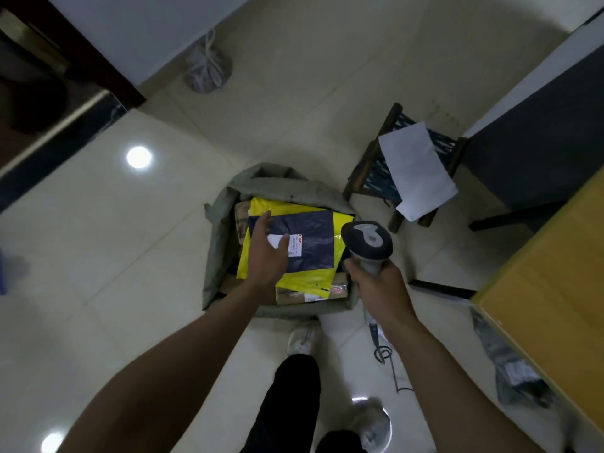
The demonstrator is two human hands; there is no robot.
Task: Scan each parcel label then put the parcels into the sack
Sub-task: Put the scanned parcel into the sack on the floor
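Note:
A grey-green sack (pixel 214 253) stands open on the floor in the middle. Inside lies a dark blue parcel (pixel 310 237) with a white label (pixel 294 246), on top of a yellow parcel (pixel 294 279) and brown cardboard parcels (pixel 294 296). My left hand (pixel 266 253) is over the blue parcel with straight fingers, partly covering its label. My right hand (pixel 376 282) grips the handle of a grey and black barcode scanner (pixel 367 240), held just right of the sack with its head above the sack's right rim. The scanner's cable (pixel 389 358) hangs to the floor.
A small wooden stool (pixel 369 171) with a white sheet (pixel 415 168) on it stands right of the sack. A yellow table (pixel 555 276) fills the right side, with a grey plastic parcel (pixel 513 371) below its edge. A tied grey bag (pixel 206 68) sits by the far wall.

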